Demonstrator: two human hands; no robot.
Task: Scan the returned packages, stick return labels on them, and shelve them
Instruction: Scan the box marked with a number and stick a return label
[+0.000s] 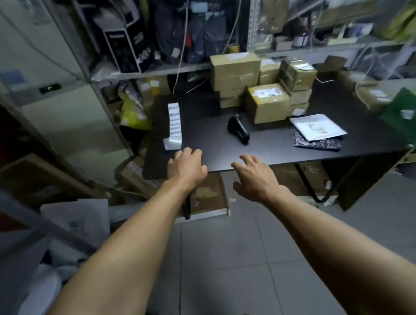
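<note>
Both arms stretch out over the tiled floor [219, 251] toward the near edge of the dark surface [284, 152], and neither one carries anything. The left hand [187, 168] hangs over the front edge at about eleven o'clock, fingers loosely bent and relaxed, just short of the curled end of the label strip [174, 125]; whether its fingertips touch the surface cannot be told. The right hand [253, 177] is at about one o'clock, fingers spread and slack, released, holding nothing and hovering at the edge. It looks as if the work is only starting, with nothing yet scanned or labelled. Beyond the left hand the strip runs away toward twelve o'clock, laid flat, probably so single labels peel off easily. The black scanner [238, 130] lies on its side near the middle, at about one o'clock from the right hand, within easy reach of it. Farther right, at two o'clock, a white mailer [319, 127] rests on top of a dark patterned pouch [317, 143]. Behind the scanner the cardboard boxes [266, 91] are stacked against the back, likely the returns waiting their turn. Past them, metal shelves [152, 73] crowded with goods stand at twelve o'clock, where the parcels should end up.
</note>
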